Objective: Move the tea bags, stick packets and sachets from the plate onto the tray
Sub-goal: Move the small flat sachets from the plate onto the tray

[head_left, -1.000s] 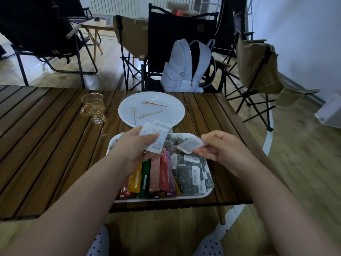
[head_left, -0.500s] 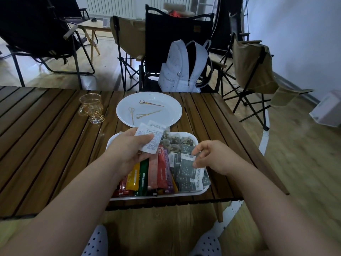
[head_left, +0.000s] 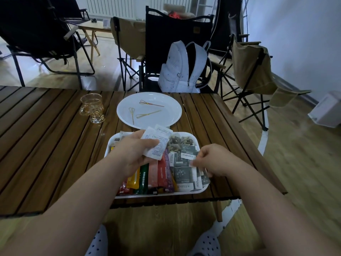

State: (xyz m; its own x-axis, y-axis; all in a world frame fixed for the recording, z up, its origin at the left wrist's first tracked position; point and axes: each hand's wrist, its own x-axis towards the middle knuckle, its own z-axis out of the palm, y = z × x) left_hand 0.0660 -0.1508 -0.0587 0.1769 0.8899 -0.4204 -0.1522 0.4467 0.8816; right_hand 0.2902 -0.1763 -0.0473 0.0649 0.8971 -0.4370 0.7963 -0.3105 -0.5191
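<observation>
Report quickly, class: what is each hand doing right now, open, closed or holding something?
Left hand: holds several white printed paper sachets.
Right hand: fingers curled at dark square packets; a grip cannot be told.

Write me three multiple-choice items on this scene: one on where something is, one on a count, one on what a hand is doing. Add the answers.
1. Where does the glass cup stand?
A. On the table, left of the plate
B. On a chair
C. On the floor

2. How many picks lie on the plate?
A. One
B. Three
C. Five

3. What is the left hand doing?
A. Lying flat on the table
B. Holding white sachets over the tray
C. Gripping the glass cup

Answers:
1 A: the glass cup stands on the wooden slats, to the left of the plate.
2 B: three picks show on the plate.
3 B: its fingers and thumb clasp the white sachets above the tray.
</observation>
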